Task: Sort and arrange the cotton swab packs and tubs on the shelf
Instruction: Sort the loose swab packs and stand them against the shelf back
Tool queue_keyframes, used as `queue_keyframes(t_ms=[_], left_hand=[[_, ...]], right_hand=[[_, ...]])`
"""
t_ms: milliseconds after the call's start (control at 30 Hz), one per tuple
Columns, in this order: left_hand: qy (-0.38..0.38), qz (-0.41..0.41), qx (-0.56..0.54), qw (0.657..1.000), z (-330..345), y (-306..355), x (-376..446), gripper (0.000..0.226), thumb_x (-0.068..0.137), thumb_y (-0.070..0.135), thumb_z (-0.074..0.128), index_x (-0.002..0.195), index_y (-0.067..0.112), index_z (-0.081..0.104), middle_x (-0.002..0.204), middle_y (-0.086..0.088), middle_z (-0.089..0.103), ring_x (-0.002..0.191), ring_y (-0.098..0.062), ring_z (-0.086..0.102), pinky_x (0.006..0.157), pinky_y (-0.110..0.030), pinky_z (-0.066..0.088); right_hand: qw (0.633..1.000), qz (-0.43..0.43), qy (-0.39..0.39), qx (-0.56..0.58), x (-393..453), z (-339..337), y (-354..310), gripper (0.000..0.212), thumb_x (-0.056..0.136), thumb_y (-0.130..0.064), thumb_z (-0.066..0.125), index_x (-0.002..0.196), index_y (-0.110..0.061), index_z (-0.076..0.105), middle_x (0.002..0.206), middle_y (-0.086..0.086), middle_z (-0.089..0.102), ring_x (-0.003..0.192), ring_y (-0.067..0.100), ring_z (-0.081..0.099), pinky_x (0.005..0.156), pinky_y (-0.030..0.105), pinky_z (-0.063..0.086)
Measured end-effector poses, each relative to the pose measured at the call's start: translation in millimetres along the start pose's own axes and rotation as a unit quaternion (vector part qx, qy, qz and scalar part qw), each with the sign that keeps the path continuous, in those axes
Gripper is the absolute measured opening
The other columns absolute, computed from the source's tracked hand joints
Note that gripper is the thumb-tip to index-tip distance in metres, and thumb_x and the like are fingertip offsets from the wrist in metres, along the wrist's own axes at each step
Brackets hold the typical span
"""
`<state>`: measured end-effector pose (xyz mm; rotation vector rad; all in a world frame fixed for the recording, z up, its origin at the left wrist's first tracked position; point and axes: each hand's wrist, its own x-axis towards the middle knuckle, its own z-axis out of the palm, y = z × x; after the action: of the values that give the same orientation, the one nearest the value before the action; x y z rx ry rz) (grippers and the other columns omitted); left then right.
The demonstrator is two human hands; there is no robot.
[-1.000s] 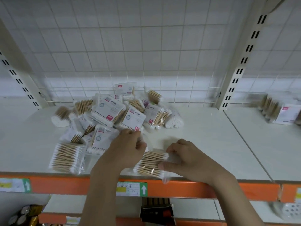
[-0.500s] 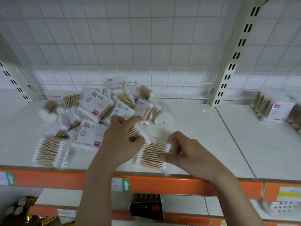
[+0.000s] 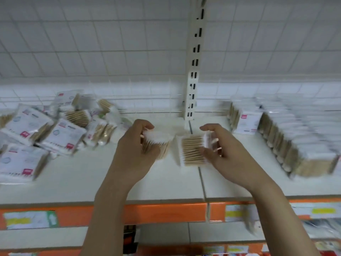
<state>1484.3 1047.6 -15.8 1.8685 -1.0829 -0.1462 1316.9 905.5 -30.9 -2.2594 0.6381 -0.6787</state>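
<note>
Two bare hands were held above a white shelf (image 3: 166, 183) with an orange front edge. A round bundle of wooden cotton swabs (image 3: 156, 145) was gripped in the left hand (image 3: 135, 150), fingers curled round it, white tips upward. A flat clear pack of swabs (image 3: 192, 151) was pinched by the right hand (image 3: 223, 154) at its right end, sticks lying sideways. Both were held just above the seam between two shelf boards, almost touching each other.

A loose heap of packs (image 3: 55, 130) was seen at the left; a neat row of stacked packs (image 3: 295, 143) was seen at the right, though blur made single packs there hard to count.

The step in hand was judged to be carrying both items to the tidy row. It would be done well if each were set down one at a time, sticks aligned with the row and edges flush, so nothing was toppled.

Compared with a second earlier, the view had been swung rightward: the heap had been left behind at the left, the tidy row had come closer, and the left hand's bundle had been lifted clear of the pile.
</note>
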Motion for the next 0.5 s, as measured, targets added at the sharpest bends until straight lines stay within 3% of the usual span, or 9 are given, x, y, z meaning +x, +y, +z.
queue_keyframes(t_ms=[100,167,300,400,500], left_hand=[[-0.016,-0.006,0.003,1.000,29.7,17.4,-0.8,0.049,0.083,0.011,0.061,0.123,0.035,0.046,0.103,0.016,0.048,0.086,-0.001,0.054,0.063,-0.010,0.043],[-0.013,0.005,0.012,1.000,46.4,26.3,-0.8,0.047,0.082,0.010,0.062,0.124,0.030,0.051,0.105,0.015,0.049,0.093,-0.004,0.054,0.074,-0.012,0.044],[-0.002,0.032,0.020,0.999,71.3,39.7,-1.8,0.035,0.078,0.005,0.066,0.107,0.025,0.062,0.099,0.010,0.057,0.088,-0.011,0.058,0.080,-0.030,0.052],[0.000,0.038,0.023,0.999,84.4,45.9,-3.8,0.031,0.079,0.007,0.066,0.101,0.029,0.062,0.096,0.015,0.060,0.088,-0.003,0.059,0.077,-0.016,0.049],[0.010,0.042,0.036,0.998,93.7,50.2,-5.8,0.029,0.080,0.009,0.067,0.106,0.022,0.065,0.095,0.018,0.061,0.090,0.010,0.055,0.073,-0.002,0.039]], right_hand=[[0.998,-0.024,0.011,-0.055,0.3,-36.9,20.6,0.059,0.087,-0.009,0.058,0.135,-0.034,0.034,0.100,-0.003,0.048,0.081,0.006,0.051,0.075,0.020,0.039],[0.995,-0.023,0.007,-0.098,3.7,-61.1,29.9,0.066,0.087,-0.009,0.059,0.141,-0.030,0.027,0.104,-0.004,0.049,0.085,0.011,0.052,0.077,0.024,0.040],[0.971,-0.040,-0.008,-0.235,20.7,-103.3,47.6,0.046,0.087,-0.012,0.059,0.130,-0.013,0.045,0.111,0.003,0.051,0.097,0.021,0.053,0.082,0.029,0.041],[0.953,-0.049,-0.050,-0.295,36.2,-121.4,60.0,0.023,0.084,-0.005,0.056,0.107,-0.009,0.057,0.094,0.002,0.047,0.091,0.028,0.053,0.080,0.037,0.043],[0.941,-0.061,-0.071,-0.326,50.3,-127.6,71.9,0.020,0.085,-0.004,0.053,0.102,-0.010,0.058,0.092,0.001,0.048,0.090,0.028,0.054,0.079,0.040,0.045]])
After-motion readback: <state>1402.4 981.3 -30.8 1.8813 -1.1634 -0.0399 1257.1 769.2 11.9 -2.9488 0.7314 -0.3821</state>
